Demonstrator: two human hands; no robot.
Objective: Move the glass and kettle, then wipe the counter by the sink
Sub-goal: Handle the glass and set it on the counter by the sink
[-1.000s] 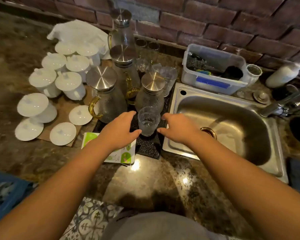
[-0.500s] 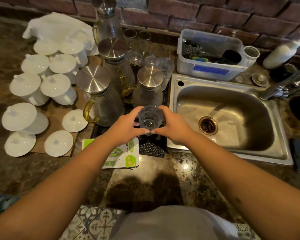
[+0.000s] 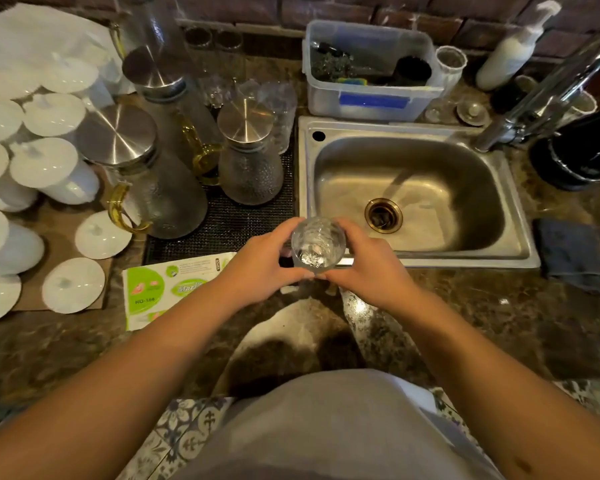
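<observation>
A clear textured glass is held up above the counter's front edge, between the black mat and the sink. My left hand grips its left side and my right hand its right side. Glass kettles with steel lids stand on the mat behind: a small one, a large one with a yellow handle, and a taller one further back. A dark cloth lies on the counter right of the sink.
White lidded cups and loose lids crowd the left counter on cardboard. A green-and-white leaflet lies in front of the mat. A plastic tub and a soap bottle stand behind the sink, with the tap at right.
Both hands closed around the glass on the mat, lifted it and brought it toward me, over the counter's front edge. The view tilted down.
</observation>
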